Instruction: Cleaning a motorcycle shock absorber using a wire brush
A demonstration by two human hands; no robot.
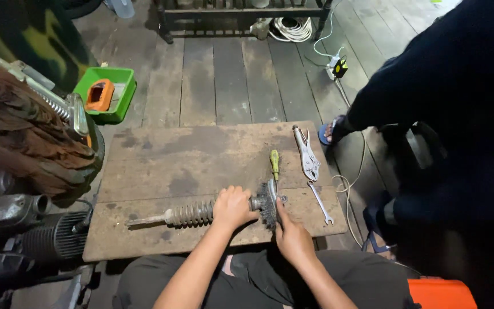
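Step in hand: we think we are holding the spring part point(187, 213) still while we work at its right end, where the round wire brush point(268, 204) sits.
Left hand point(232, 207): it is shut tight around the spring part, just left of the brush.
Right hand point(293, 237): it is curled, with fingers up against the brush. We cannot tell if it grips the brush or only touches it.
Next move: we judge it needs a firm left grip so the part does not roll, and careful fingers, since the brush wires look sharp.
Where the spring part is: it lies flat along the near edge of the tabletop point(201, 154), its thin rod pointing to the left edge.
How it looks: long, grey and dusty, with a tight coil round the middle and rusty spots.
Screwdriver point(274, 164): yellow-green handle, just behind the brush.
Pliers point(307, 153): silver, near the far right corner.
Wrench point(321, 203): small, by the right edge.
Green box point(108, 93): on the floor beyond the far left corner.
Another person: a dark sleeve point(430, 63) and a foot in a blue sandal point(333, 130), to the right.
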